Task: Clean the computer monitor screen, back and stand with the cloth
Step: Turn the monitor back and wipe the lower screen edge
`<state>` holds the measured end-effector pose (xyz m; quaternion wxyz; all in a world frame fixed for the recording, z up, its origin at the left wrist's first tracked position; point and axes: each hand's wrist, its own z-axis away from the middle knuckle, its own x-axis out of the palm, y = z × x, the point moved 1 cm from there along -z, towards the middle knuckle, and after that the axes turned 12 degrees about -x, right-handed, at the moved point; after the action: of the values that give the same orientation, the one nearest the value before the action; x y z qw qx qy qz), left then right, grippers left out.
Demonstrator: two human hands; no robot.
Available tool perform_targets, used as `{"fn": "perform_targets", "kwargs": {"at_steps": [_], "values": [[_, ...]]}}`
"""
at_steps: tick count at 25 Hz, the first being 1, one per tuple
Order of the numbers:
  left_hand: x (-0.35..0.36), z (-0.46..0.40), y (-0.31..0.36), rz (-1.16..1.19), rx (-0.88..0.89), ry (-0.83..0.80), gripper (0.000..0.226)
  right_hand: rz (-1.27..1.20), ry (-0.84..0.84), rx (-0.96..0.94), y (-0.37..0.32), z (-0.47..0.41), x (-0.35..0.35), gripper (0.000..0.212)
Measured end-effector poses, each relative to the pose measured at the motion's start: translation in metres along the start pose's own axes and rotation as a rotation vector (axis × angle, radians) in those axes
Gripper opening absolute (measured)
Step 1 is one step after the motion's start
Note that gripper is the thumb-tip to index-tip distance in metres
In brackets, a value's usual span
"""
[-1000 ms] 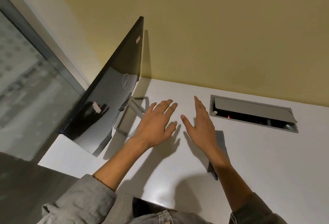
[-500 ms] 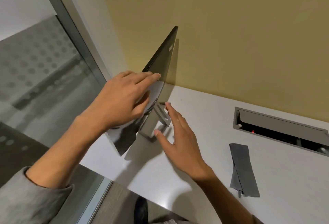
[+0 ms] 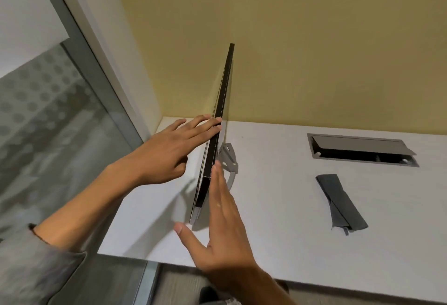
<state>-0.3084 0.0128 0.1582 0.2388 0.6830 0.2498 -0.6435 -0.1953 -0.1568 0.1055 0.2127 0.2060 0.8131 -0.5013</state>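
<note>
We see the monitor [image 3: 219,132] standing edge-on to us on the white table [image 3: 278,220], near the corner where the yellow wall [image 3: 314,38] meets the glass partition [image 3: 48,123]. Its thin dark edge runs from near the table's front up toward the wall, and its grey stand [image 3: 229,159] shows just to the right of the panel.

Our left hand [image 3: 169,149] lies flat against the monitor's left face, fingers straight and together, their tips reaching the panel's edge. Our right hand [image 3: 222,229] is also flat and unclenched, fingers straight along the right side of the panel, thumb spread out toward the left below the lower corner. Neither hand grips anything.

The cloth [image 3: 341,203], dark grey and folded into a strip, lies on the table well to the right of the monitor, apart from both hands. Behind it, a grey cable hatch [image 3: 358,146] is set into the table with its flap raised.
</note>
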Motion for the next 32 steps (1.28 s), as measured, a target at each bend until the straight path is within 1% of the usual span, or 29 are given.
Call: {"fn": "perform_targets", "kwargs": {"at_steps": [2, 4, 6, 11, 16, 21, 32], "values": [[0.002, -0.003, -0.005, -0.011, 0.043, -0.013, 0.100, 0.117, 0.065, 0.038, -0.009, 0.001, 0.013, 0.101], [0.004, -0.010, -0.009, -0.020, 0.058, 0.008, 0.104, 0.306, 0.126, 0.078, -0.013, 0.003, 0.025, 0.104], [0.007, -0.015, -0.011, -0.048, 0.058, 0.035, 0.105, 0.414, 0.155, 0.138, -0.016, 0.000, 0.034, 0.107], [0.016, -0.020, -0.017, -0.065, 0.061, 0.054, 0.102, 0.357, 0.134, 0.210, -0.020, -0.017, 0.056, 0.114], [0.016, -0.025, -0.018, -0.136, 0.066, 0.110, 0.100, 0.474, 0.175, 0.259, -0.012, -0.021, 0.063, 0.118], [0.017, -0.032, 0.000, -0.244, 0.022, 0.189, 0.092, 0.466, 0.213, 0.292, -0.007, -0.024, 0.056, 0.120], [0.017, -0.048, 0.018, -0.297, -0.029, 0.249, 0.083, 0.488, 0.233, 0.332, 0.008, -0.020, 0.032, 0.120]]}}
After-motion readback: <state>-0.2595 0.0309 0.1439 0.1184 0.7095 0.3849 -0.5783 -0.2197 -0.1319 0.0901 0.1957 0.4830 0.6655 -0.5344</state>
